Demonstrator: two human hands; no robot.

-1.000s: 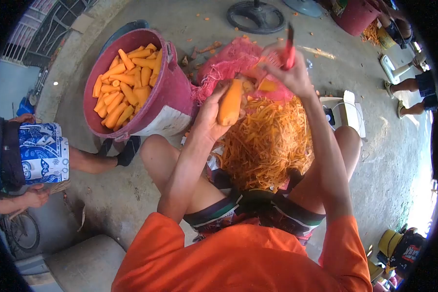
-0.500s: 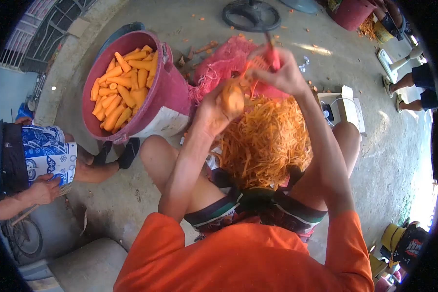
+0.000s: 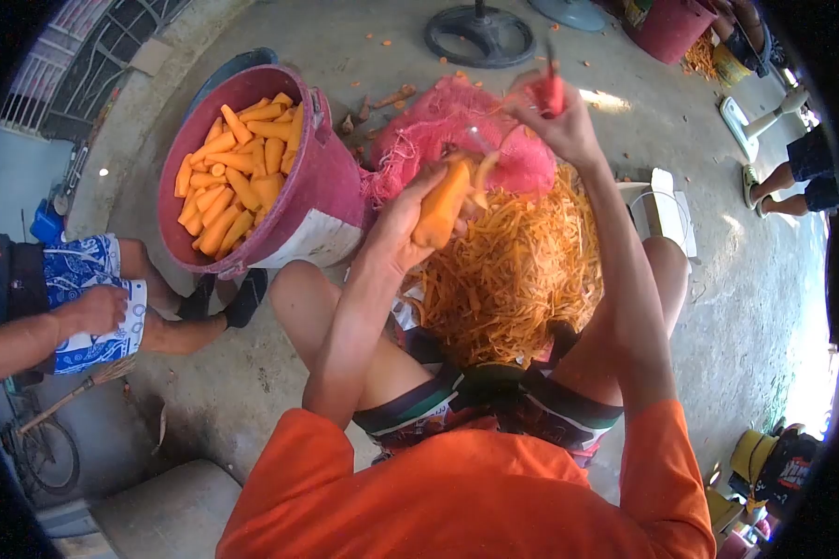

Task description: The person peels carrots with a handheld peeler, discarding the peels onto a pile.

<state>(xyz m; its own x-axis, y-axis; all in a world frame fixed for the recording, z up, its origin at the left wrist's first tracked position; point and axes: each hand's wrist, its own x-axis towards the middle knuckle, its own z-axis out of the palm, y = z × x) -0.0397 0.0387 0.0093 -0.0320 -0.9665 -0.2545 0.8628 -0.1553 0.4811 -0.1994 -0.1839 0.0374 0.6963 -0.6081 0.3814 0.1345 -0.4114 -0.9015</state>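
Note:
My left hand (image 3: pixel 408 216) is wrapped round a thick orange carrot (image 3: pixel 444 205), with a curl of peel hanging at its far side. Up and to the right, my right hand (image 3: pixel 564 119) grips a red-handled peeler (image 3: pixel 549 95), its narrow dark end pointing away from me and blurred. The peeler is apart from the carrot. Below both hands, between my legs, lies a big heap of carrot peelings (image 3: pixel 508 279). A pink mesh sack (image 3: pixel 438 116) is crumpled just beyond the heap.
A large maroon tub (image 3: pixel 331 177) of peeled carrots (image 3: pixel 238 172) stands at the left. Someone in blue patterned shorts (image 3: pixel 84 279) sits beside it. A round black stand base (image 3: pixel 480 37) is ahead; a white box (image 3: pixel 667 210) lies right. Other people's legs (image 3: pixel 781 186) show far right.
My right hand has moved up and right, away from the carrot. The carrot has turned in my left hand and shows its long side. The seated person's hand has risen.

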